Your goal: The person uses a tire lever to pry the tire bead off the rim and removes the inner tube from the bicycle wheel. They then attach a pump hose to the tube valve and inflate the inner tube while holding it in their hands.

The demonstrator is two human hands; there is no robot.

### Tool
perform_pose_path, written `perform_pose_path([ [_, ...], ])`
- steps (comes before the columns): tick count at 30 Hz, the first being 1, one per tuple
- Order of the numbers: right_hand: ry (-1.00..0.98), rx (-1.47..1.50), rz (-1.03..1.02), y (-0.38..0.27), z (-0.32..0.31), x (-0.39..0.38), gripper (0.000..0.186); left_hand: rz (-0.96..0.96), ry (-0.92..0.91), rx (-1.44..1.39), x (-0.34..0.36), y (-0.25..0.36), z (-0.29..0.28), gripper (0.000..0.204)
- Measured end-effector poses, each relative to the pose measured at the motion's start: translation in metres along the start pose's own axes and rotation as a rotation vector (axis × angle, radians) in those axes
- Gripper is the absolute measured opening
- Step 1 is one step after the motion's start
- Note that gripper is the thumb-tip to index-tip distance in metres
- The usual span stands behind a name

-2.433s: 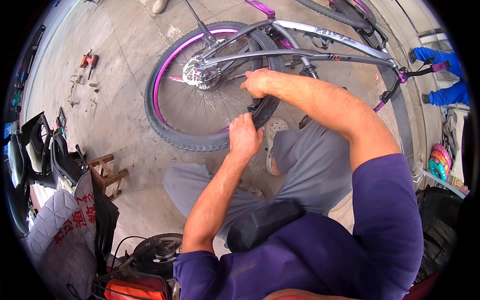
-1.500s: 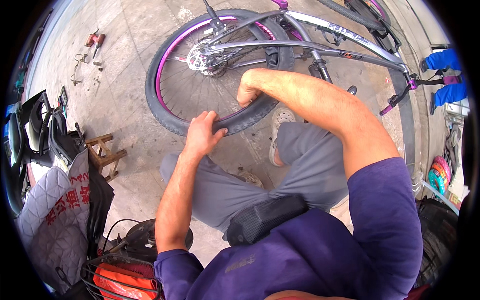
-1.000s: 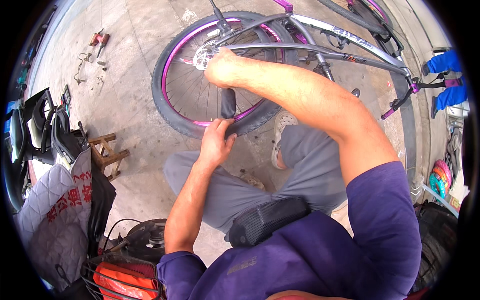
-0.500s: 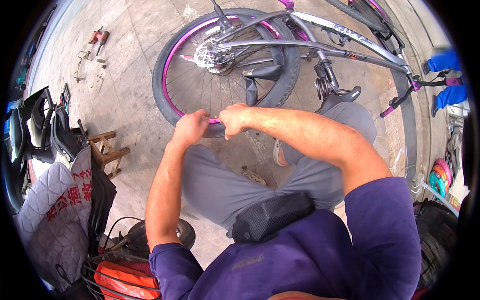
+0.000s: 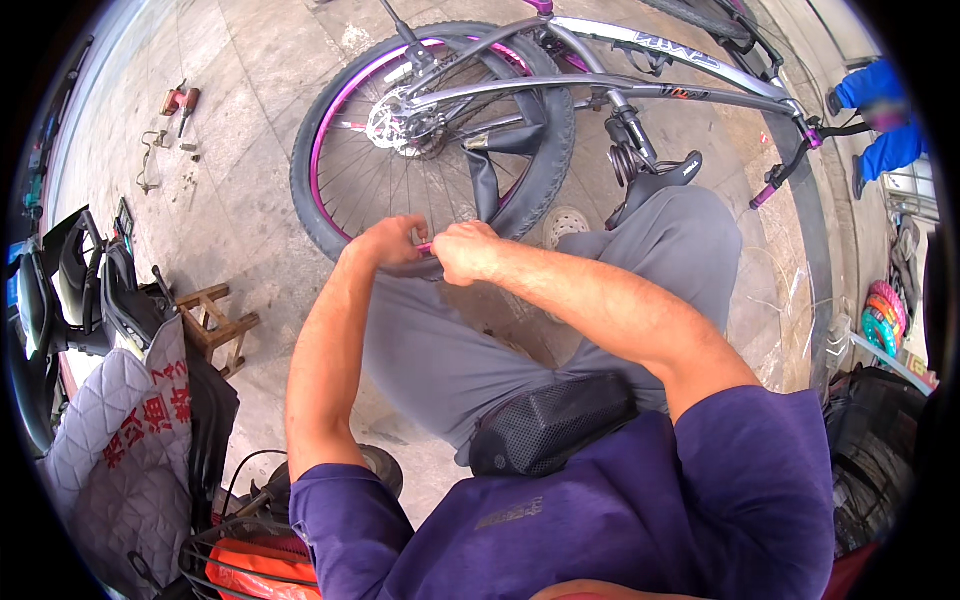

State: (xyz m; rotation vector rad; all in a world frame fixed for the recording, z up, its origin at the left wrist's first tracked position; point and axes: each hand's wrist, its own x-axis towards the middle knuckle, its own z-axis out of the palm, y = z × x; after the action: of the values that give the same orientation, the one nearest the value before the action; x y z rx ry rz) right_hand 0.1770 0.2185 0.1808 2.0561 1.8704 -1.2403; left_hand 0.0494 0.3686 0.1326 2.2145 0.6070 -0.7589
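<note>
wheel (image 5: 418,140), left grip (image 5: 390,241) curled, right grip (image 5: 464,251) alongside

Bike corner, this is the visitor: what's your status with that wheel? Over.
Left hand and right hand close together at the bicycle wheel's near edge. Slack black tube folded over the spokes. Grey frame crossing the wheel's right side.

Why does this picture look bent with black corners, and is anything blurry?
Head view: the fisheye lens bends the dark floor strip, and its round image leaves black corners; same view: the left hand looks slightly soft, the bike frame sharper.
</note>
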Motion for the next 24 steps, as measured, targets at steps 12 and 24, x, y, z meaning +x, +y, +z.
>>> perform_pose_path([
  [12,0.11,-0.049,0.007,-0.002,0.015,-0.001,0.027,0.037,-0.005,-0.043,0.003,-0.001,0.01,0.032],
  [24,0.102,0.048,0.084,-0.011,0.034,-0.001,0.02,0.087,0.099,-0.116,-0.008,-0.006,0.033,0.034],
])
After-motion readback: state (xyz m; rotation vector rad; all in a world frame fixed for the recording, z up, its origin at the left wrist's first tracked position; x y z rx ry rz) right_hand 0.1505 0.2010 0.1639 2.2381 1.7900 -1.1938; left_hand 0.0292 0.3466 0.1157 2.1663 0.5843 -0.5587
